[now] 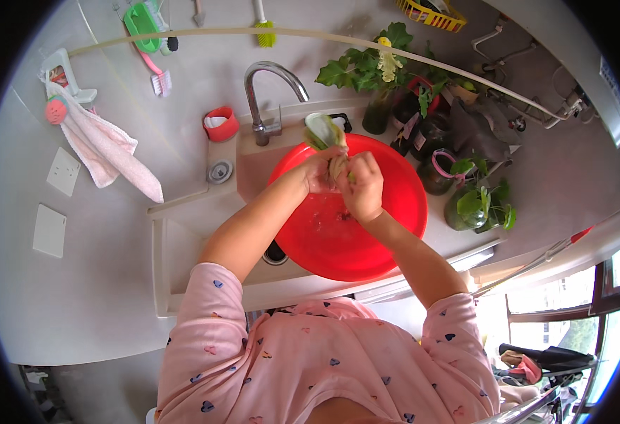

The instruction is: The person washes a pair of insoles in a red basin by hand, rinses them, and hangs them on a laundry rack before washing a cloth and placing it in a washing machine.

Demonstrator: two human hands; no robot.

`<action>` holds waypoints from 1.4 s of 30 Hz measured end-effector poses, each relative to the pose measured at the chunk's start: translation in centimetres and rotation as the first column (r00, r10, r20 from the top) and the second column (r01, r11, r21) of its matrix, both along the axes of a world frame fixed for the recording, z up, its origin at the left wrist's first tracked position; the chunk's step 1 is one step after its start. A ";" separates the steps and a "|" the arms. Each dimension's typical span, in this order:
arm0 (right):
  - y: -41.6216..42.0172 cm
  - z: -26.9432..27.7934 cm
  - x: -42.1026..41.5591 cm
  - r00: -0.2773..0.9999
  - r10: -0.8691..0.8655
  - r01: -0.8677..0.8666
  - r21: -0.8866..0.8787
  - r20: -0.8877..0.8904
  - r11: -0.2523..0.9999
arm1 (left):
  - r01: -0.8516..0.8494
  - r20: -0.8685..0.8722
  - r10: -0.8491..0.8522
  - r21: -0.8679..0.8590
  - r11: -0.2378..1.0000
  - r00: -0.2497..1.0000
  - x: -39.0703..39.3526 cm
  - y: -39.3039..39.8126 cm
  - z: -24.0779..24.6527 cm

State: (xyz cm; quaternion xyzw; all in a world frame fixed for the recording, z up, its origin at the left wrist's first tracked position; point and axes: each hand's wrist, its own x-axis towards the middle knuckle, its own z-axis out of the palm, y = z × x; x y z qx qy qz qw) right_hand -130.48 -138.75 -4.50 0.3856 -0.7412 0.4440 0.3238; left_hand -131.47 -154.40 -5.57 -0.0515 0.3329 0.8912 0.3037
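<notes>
A large red plastic basin [342, 254] holding water and small dark bits rests over the sink. Above its far part, my left hand [321, 172] grips a bundled cloth-like thing [337, 165], tan and green; its exact kind I cannot tell. My right hand [362, 183] has its fingers closed on the same bundle from the right. Just beyond my left fingers a pale, green-edged piece [323, 130] sticks up towards the faucet; whether it is part of the bundle is unclear. Both hands are close together, and their fingers partly hide what they hold.
A chrome faucet [257, 100] stands behind the basin, with a red holder [222, 124] and a drain strainer [219, 171] to the left. Glass jars with plants [466, 209] and dark bottles crowd the right side. A pink towel [103, 138] hangs on the left wall.
</notes>
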 end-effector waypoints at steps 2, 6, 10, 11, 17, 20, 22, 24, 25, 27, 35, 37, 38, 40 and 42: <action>-0.1 -0.7 -0.4 0.826 0.160 0.081 -0.393 0.541 0.916 | -0.184 -0.071 0.190 0.086 0.979 0.979 0.8 0.1 0.0; 3.2 -0.4 -1.2 -0.060 0.622 0.163 -0.607 0.781 0.778 | -0.466 -0.278 0.432 -0.066 0.882 0.858 3.5 1.0 2.3; 6.1 -0.5 -2.8 0.686 -0.169 0.040 0.196 0.707 0.980 | -0.633 -0.304 0.575 -0.142 0.761 0.760 4.6 1.1 3.6; 7.0 -0.4 -3.3 0.763 -0.089 -0.003 0.141 0.640 0.990 | -0.643 -0.326 0.566 -0.220 0.733 0.757 5.0 1.4 3.9; 3.9 4.7 -1.6 0.683 0.036 -0.339 0.274 0.729 0.900 | -0.579 -0.443 0.387 -0.485 0.655 0.809 6.8 3.0 4.6; 3.8 5.7 -0.4 0.426 0.179 -0.492 0.061 0.887 0.868 | -0.547 -0.468 0.332 -0.461 0.699 0.819 6.9 0.2 3.0; 4.4 6.0 0.2 0.319 0.269 -0.512 -0.074 0.909 0.856 | -0.301 -0.405 0.201 -0.200 0.932 0.892 6.7 -2.1 2.5; 5.7 6.6 0.5 0.115 0.499 -0.417 -0.414 0.859 0.809 | -0.163 -0.418 0.114 -0.083 0.983 0.901 6.8 -3.9 1.7; 5.9 7.0 0.9 -0.016 0.629 -0.305 -0.603 0.778 0.738 | -0.354 -0.415 0.216 -0.293 0.888 0.884 7.3 -4.5 1.7; 6.1 2.1 -3.2 0.310 0.390 -0.255 -0.320 0.867 0.913 | -0.573 -0.491 -0.298 -0.739 -0.356 0.819 4.7 -2.5 -1.7; 4.9 3.9 5.3 0.545 0.221 0.003 -0.266 0.808 0.964 | -0.060 -0.231 -0.154 -0.715 0.696 0.961 8.5 -1.1 1.0; 6.2 3.3 8.5 0.429 0.131 0.059 -0.172 0.894 0.983 | 0.007 -0.321 -0.166 -0.442 0.897 0.933 10.9 2.3 1.0; 6.9 2.9 10.3 0.399 0.224 0.053 -0.267 0.889 0.962 | 0.046 -0.454 -0.137 -0.206 0.977 0.880 12.3 4.5 1.6; 8.7 2.9 13.9 0.385 0.201 0.158 -0.279 0.901 0.947 | 0.160 -0.378 -0.144 0.011 0.987 0.914 13.0 7.2 0.8; 10.7 2.3 17.6 0.566 0.022 0.279 -0.216 0.824 0.936 | 0.221 -0.239 -0.201 0.062 0.973 0.950 15.4 10.8 1.1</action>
